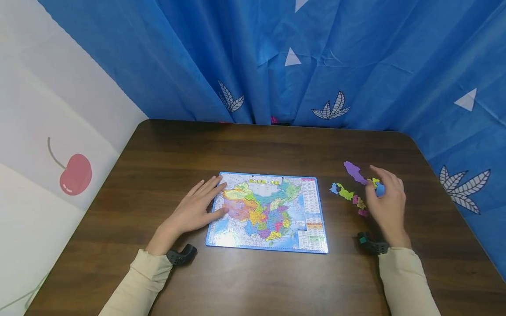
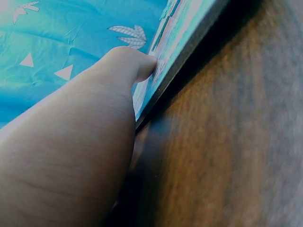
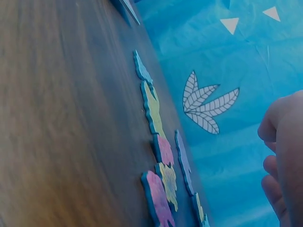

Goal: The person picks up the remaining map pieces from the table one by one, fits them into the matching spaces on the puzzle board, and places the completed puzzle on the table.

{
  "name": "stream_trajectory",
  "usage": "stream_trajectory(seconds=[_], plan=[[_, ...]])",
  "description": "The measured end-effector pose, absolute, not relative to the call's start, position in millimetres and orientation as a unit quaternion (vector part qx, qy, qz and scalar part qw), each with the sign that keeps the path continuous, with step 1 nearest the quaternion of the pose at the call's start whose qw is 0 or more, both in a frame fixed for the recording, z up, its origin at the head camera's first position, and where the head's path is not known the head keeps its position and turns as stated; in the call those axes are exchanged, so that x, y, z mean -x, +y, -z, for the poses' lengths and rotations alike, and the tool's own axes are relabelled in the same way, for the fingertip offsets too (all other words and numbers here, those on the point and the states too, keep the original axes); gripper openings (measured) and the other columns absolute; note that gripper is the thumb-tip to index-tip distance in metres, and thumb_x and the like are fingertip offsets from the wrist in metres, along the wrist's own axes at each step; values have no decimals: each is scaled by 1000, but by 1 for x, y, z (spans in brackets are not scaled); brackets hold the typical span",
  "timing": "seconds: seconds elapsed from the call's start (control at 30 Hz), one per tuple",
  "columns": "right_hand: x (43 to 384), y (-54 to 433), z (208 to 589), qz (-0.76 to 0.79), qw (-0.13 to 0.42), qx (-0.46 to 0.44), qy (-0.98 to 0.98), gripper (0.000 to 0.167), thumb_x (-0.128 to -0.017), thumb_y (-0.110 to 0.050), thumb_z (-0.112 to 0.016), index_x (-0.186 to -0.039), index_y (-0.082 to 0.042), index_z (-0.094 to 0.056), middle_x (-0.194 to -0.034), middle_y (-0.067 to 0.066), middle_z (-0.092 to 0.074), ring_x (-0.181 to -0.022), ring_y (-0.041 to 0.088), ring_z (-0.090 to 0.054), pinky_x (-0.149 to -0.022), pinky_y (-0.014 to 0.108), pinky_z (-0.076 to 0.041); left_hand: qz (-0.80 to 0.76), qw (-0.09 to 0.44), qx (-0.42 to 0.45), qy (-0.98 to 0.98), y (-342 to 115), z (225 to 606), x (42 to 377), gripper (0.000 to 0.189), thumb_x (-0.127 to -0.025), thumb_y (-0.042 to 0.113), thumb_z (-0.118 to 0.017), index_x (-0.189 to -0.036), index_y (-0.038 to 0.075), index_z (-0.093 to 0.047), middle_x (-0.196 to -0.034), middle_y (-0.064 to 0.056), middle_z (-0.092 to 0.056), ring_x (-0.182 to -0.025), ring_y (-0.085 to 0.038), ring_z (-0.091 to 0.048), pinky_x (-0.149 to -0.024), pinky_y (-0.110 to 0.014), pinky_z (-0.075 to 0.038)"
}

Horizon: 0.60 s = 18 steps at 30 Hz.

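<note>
A blue-edged map puzzle board (image 1: 314,199) lies flat on the table, its coloured regions fitted together around a pale stretch near the top. My left hand (image 1: 195,208) rests over the board's left edge, fingers spread; the left wrist view shows the thumb (image 2: 144,66) against its face. To the right, my right hand (image 1: 387,208) hovers over loose puzzle pieces, thumb and index finger apart, with nothing visible between them. Near its fingertips are a long purple piece (image 1: 352,170), a yellow piece (image 1: 375,180) and a blue piece (image 1: 380,189), partly hidden by the hand.
More loose pieces form a slanting row: light blue (image 1: 334,188), yellow-green (image 1: 345,193), pink (image 3: 164,149), mottled yellow (image 3: 168,182) and magenta (image 3: 157,198). A blue curtain (image 1: 253,57) hangs behind the brown wooden table (image 1: 257,285). A white wall covering (image 1: 35,114) borders the left.
</note>
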State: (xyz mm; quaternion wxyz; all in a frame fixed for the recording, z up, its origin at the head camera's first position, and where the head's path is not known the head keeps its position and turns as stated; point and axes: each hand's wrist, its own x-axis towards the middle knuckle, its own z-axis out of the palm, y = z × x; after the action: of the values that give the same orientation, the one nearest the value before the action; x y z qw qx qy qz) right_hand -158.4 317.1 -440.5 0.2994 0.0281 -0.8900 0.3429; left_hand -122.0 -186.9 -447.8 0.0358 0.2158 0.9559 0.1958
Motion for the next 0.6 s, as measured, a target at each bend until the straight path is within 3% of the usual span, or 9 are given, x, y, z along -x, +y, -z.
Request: stream_trajectory(seconds=[0.2,0.43,0.6], plan=[[157,321,438,-346,281,-8,-895,47,-96,-1,-63,-142,-5,-60,-137,23,-63,-122,41,-52,-102,60,-42,-194,40,-211,957,-187,448,122,81,-95,58,-60,-161,17,-38,-172,-5,-22,-160,-27,-16,-130,-50,-9],[154,328,435,-342,272,21,-899,46,-97,-4,-64,-143,-7,-59,-140,21,-61,-122,40,-52,-106,58,-44,-194,39,-212,957,-187,448,122,81,-95,59,-60,-161,16,-38,-172,-5,-22,-160,-26,-16,-130,-49,-9],[153,332,434,-338,265,36,-903,44,-100,-5,-59,-144,-9,-59,-143,19,-60,-125,39,-52,-107,38,-43,-193,38,-213,957,-187,449,123,81,-96,60,-59,-161,17,-38,-172,-5,-22,-160,-26,-16,-130,-49,-9]])
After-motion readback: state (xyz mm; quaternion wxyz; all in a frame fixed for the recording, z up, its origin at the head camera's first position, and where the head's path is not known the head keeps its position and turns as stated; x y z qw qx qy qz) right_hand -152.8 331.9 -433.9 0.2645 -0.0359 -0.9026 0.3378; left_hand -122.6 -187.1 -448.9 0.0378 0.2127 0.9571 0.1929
